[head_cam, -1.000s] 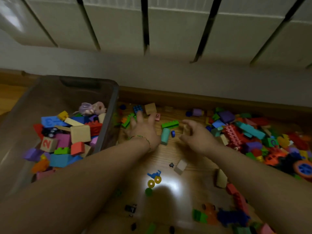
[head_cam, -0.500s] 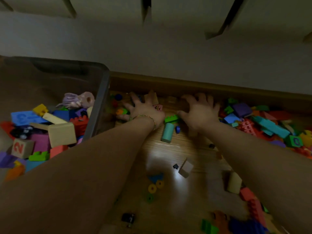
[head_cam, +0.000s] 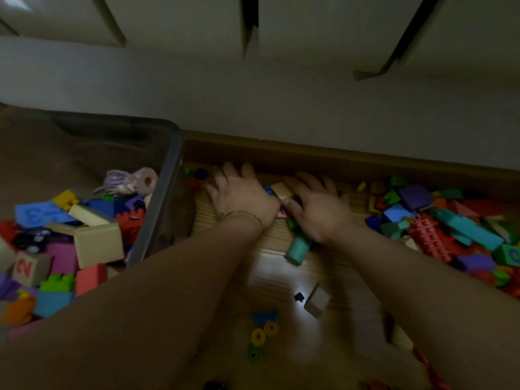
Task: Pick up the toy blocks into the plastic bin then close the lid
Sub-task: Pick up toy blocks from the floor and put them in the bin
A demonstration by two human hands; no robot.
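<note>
The clear plastic bin [head_cam: 171, 175] stands at the left, holding several coloured and wooden blocks [head_cam: 95, 243] and a small purple toy. Loose blocks lie on the wooden floor by the baseboard. My left hand [head_cam: 242, 198] rests palm down on them just right of the bin wall, fingers spread. My right hand [head_cam: 318, 206] lies flat beside it, fingers apart, almost touching it. A beige wooden block [head_cam: 281, 190] shows between the two hands. A teal cylinder [head_cam: 297, 249] sticks out from under my right palm. What lies under the palms is hidden.
A big heap of mixed blocks [head_cam: 439, 229] covers the floor at the right. Nearer me lie a wooden cube [head_cam: 316, 304], yellow rings [head_cam: 264, 332] and a green ring. A baseboard [head_cam: 351, 161] and white wall close off the far side.
Both hands have slid toward each other along the baseboard, crowding the beige block and the teal cylinder between and beneath them. The view has tilted down and closer.
</note>
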